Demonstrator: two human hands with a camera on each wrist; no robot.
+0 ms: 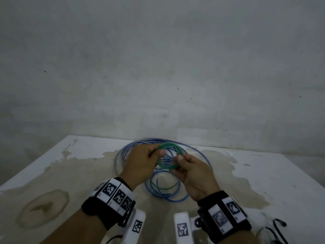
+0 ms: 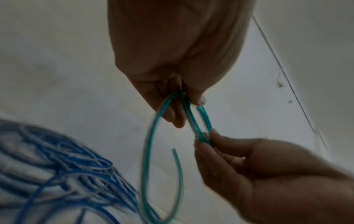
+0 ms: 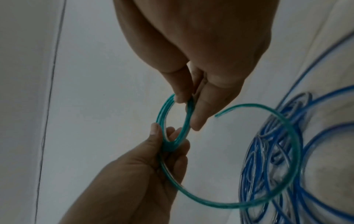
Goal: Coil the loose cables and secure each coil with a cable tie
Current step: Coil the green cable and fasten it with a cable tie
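Observation:
A small green cable coil (image 1: 168,146) is held above the table between both hands. My left hand (image 1: 158,153) pinches its left side with thumb and fingers; in the left wrist view this hand (image 2: 184,100) grips the coil (image 2: 205,119) at the top. My right hand (image 1: 176,164) pinches the coil's near right side, and its own view shows the hand (image 3: 188,110) on the coil (image 3: 162,115). A loose green tail (image 3: 287,181) curves off the coil in a wide loop to a free end (image 3: 216,116). Loose blue cable (image 1: 123,150) lies on the table under the hands.
The blue cable spreads in wide loops at the back and smaller loops (image 1: 167,196) near my wrists. The white table (image 1: 246,173) carries brown stains and ends at a grey wall. A thin black cord (image 1: 276,228) lies at the near right edge.

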